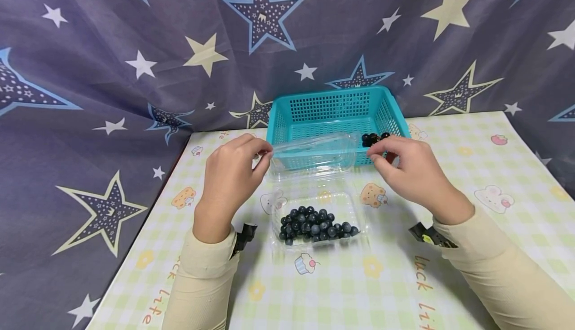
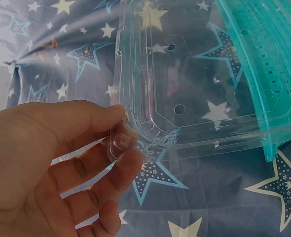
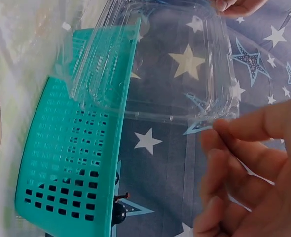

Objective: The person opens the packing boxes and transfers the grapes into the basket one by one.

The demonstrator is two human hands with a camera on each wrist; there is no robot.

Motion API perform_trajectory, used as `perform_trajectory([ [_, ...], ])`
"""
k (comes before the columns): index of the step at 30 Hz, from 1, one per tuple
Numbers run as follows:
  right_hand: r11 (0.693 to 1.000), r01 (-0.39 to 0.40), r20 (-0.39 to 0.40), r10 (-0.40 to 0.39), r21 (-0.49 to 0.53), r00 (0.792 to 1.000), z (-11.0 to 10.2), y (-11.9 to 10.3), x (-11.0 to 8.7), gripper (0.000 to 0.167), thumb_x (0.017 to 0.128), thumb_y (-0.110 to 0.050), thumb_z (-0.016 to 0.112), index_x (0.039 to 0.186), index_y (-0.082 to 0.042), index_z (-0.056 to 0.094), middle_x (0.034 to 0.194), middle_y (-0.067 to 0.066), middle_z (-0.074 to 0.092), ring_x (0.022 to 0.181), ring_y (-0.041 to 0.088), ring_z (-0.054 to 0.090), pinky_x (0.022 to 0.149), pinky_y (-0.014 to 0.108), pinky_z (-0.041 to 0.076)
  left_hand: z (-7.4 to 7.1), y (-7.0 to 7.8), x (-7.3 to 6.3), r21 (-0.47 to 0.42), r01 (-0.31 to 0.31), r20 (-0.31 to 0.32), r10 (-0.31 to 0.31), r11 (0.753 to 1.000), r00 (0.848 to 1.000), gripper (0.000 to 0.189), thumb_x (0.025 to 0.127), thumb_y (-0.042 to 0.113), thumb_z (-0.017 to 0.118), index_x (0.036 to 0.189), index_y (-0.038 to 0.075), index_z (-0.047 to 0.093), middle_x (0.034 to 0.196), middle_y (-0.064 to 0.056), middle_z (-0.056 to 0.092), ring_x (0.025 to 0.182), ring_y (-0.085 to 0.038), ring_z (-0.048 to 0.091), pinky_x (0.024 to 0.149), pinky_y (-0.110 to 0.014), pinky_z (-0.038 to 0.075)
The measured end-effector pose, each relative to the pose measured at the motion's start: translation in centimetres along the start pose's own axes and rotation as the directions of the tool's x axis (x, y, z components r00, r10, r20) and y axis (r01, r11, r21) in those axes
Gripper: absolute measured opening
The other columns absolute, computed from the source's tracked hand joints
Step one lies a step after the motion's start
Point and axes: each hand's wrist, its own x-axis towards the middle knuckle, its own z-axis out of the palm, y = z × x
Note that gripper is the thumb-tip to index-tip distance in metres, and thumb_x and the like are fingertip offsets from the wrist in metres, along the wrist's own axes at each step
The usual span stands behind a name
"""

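A clear plastic box point(image 1: 275, 205) sits on the table, with dark blueberries point(image 1: 310, 225) heaped toward its near side. Its clear hinged lid point(image 1: 314, 158) stands raised behind it, overlapping the basket in the head view. My left hand point(image 1: 235, 175) pinches the lid's left corner tab between thumb and fingers; the lid point(image 2: 185, 74) shows small round holes. At the opposite corner of the lid point(image 3: 185, 54), my right hand point(image 1: 406, 170) has thumb and forefinger pinched together, fingertips right at the rim.
Behind the box stands a turquoise perforated basket point(image 1: 287, 120), near the star-patterned curtain point(image 1: 170, 15). In its right part lie dark round fruits point(image 1: 370, 140), with a brown stem point(image 3: 122, 197) showing. A checked cloth point(image 1: 328, 295) with printed figures covers the table.
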Motion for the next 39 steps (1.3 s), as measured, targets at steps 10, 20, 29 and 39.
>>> perform_trajectory([
  [10,0.998,0.043,0.258,-0.027,-0.054,0.966,0.7,-0.5,-0.2,0.017,0.102,-0.02,0.062,0.104,-0.022,0.079,0.101,-0.006,0.074,0.074,0.008,0.058,0.065,0.032,0.049,0.0,-0.1,0.0,0.002,-0.004,-0.004,0.004,1.0,1.0,0.007,0.096,0.021,0.072,0.096,0.02,0.079,0.09,0.006,0.073,0.065,-0.013,0.06,0.058,-0.036,0.049],
  [20,0.991,0.125,0.378,-0.097,-0.051,0.921,1.7,-0.4,-0.3,0.014,0.1,-0.019,0.065,0.097,-0.021,0.078,0.09,-0.008,0.072,0.069,0.004,0.057,0.063,0.027,0.049,-0.1,-0.1,-0.1,-0.001,0.001,0.0,-0.001,1.0,1.0,0.006,0.095,0.021,0.073,0.096,0.02,0.079,0.09,0.006,0.073,0.068,-0.014,0.062,0.06,-0.037,0.05],
  [29,0.979,0.203,0.413,-0.169,-0.038,0.895,2.4,-0.5,-0.6,0.009,0.097,-0.019,0.07,0.096,-0.024,0.078,0.091,-0.014,0.071,0.077,-0.001,0.061,0.072,0.028,0.054,-0.1,-0.1,-0.1,-0.001,0.005,0.003,-0.005,1.0,1.0,0.006,0.095,0.021,0.073,0.096,0.021,0.079,0.09,0.006,0.073,0.071,-0.014,0.065,0.062,-0.038,0.053],
  [39,0.962,0.271,0.484,-0.226,-0.025,0.845,3.3,-0.7,-1.0,0.009,0.093,-0.015,0.074,0.092,-0.021,0.079,0.088,-0.013,0.069,0.084,0.005,0.065,0.08,0.033,0.057,-0.1,-0.1,-0.1,-0.003,0.007,0.004,-0.007,1.0,1.0,0.007,0.095,0.021,0.072,0.096,0.021,0.079,0.09,0.006,0.073,0.072,-0.013,0.065,0.062,-0.038,0.052],
])
